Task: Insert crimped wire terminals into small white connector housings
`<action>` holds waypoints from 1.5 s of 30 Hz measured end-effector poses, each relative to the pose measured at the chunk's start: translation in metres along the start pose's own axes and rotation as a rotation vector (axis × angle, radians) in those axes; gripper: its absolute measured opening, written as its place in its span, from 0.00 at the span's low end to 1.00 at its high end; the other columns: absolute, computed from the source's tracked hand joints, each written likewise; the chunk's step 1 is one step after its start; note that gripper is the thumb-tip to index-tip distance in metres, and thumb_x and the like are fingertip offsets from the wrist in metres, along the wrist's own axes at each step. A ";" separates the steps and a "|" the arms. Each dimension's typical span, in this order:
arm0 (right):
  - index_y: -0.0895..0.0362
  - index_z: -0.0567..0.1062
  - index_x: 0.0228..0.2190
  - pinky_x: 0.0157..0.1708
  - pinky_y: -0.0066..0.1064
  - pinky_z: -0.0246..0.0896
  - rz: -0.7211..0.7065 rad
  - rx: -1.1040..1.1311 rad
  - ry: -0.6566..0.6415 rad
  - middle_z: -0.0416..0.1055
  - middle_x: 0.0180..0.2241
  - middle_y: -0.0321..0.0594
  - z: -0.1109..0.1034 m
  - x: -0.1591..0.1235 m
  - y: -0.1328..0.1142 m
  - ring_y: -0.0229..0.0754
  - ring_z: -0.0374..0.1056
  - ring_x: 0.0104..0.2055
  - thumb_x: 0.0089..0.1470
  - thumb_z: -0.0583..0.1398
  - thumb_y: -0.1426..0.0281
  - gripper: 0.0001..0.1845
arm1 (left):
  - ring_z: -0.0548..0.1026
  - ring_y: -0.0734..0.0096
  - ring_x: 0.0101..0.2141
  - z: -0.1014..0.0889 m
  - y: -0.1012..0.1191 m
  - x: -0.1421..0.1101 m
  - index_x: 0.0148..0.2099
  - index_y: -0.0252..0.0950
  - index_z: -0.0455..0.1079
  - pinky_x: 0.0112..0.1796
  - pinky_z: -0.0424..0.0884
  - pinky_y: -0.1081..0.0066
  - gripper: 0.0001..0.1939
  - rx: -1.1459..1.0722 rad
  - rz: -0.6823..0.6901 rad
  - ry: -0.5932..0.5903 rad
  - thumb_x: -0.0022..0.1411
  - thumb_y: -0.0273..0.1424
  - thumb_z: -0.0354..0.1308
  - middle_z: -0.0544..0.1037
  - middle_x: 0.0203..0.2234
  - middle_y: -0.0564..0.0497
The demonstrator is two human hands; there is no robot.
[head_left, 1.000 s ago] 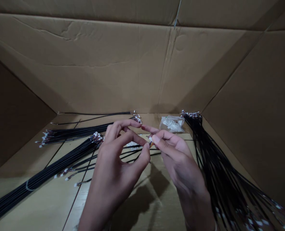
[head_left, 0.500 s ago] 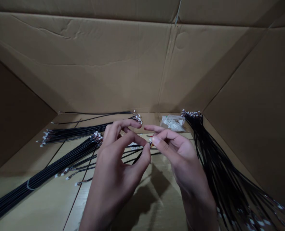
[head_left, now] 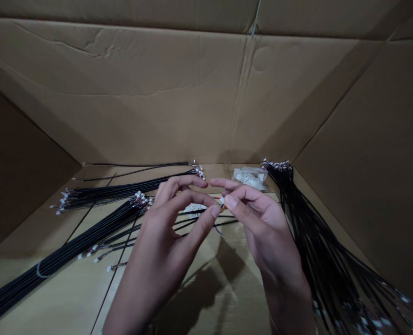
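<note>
Small white connector (head_left: 221, 201) held in the air at scene centre, above the counter (head_left: 241, 298), between both hands. Right hand (head_left: 267, 232): thumb and forefinger, the fingers (head_left: 230, 201), closed narrow, pinching the connector. Left hand (head_left: 160, 237): fingers (head_left: 211, 213) also narrow, tips just beside the connector; whether they grip it, cannot tell. Thin wire (head_left: 219, 228) runs down from the connector.

Near the hands, partly behind the left hand: small heap of white parts (head_left: 194, 208). Just far of the right hand: clear plastic bag of white parts (head_left: 250, 177). To the right: long bundle of black cables (head_left: 318, 237), fanning toward the near right, white connectors on its ends. To the left: tied black cable bundle (head_left: 63, 256), with a second bundle (head_left: 115, 190) beyond it, both tipped with white connectors. Along the far edge: two loose black cables (head_left: 136, 167). Cardboard walls (head_left: 122, 93) surround the counter on the far, left and right sides.
</note>
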State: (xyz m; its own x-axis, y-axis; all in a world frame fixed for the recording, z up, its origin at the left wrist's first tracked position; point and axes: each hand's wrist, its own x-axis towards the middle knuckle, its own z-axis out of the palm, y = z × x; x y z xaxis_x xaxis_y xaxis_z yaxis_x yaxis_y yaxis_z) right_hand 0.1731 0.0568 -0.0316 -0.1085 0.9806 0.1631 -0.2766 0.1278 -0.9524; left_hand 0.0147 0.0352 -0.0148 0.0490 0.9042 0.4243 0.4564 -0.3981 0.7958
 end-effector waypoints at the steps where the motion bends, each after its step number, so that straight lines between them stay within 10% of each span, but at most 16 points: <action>1: 0.50 0.82 0.28 0.57 0.41 0.64 -0.008 0.022 -0.004 0.83 0.50 0.34 0.000 0.000 0.000 0.46 0.75 0.58 0.62 0.68 0.67 0.09 | 0.76 0.66 0.55 -0.001 0.000 0.001 0.39 0.47 0.78 0.54 0.69 0.66 0.04 -0.035 -0.014 -0.028 0.69 0.35 0.63 0.78 0.50 0.56; 29: 0.51 0.76 0.29 0.59 0.44 0.61 -0.230 -0.361 0.071 0.82 0.49 0.33 0.001 -0.009 -0.009 0.45 0.73 0.57 0.64 0.64 0.71 0.10 | 0.75 0.70 0.45 0.014 0.013 -0.007 0.42 0.40 0.71 0.46 0.73 0.68 0.07 0.377 0.318 0.204 0.70 0.22 0.59 0.75 0.42 0.53; 45: 0.51 0.77 0.29 0.57 0.42 0.61 -0.206 -0.249 -0.012 0.81 0.50 0.35 -0.004 -0.008 -0.011 0.47 0.73 0.57 0.66 0.64 0.70 0.10 | 0.75 0.66 0.38 0.012 0.014 -0.009 0.39 0.46 0.75 0.39 0.72 0.64 0.07 0.123 0.151 0.186 0.68 0.27 0.62 0.78 0.34 0.57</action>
State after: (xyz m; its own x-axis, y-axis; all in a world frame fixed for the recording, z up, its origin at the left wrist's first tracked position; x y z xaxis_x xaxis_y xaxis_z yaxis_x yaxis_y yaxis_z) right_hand 0.1803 0.0482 -0.0236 -0.0862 0.9289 0.3602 -0.0520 0.3568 -0.9327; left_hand 0.0314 0.0230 -0.0128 -0.0340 0.7874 0.6156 0.5615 -0.4945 0.6635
